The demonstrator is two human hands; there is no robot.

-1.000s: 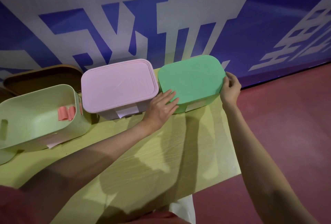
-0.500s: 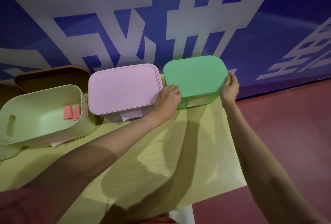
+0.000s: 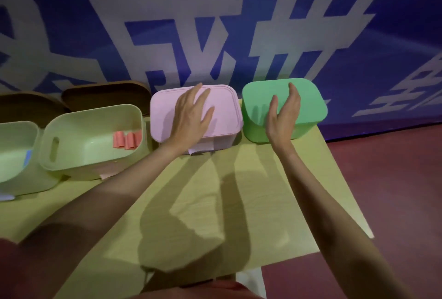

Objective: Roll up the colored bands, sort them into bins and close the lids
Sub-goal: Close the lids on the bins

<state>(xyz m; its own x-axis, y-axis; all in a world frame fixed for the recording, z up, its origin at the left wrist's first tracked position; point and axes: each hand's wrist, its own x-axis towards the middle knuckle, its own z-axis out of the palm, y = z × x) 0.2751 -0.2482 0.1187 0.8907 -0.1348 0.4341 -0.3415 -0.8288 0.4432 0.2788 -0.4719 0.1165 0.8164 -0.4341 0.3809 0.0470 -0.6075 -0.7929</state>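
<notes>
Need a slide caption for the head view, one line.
Left hand flat on the pink lid, right hand over the green lid; two pale bins open.

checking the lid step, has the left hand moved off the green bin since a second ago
Yes. The left hand has gone leftward from the green bin and now rests flat on the pink bin's lid.

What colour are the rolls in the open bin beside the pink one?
Salmon red rolls, clearest in the head view.
</notes>
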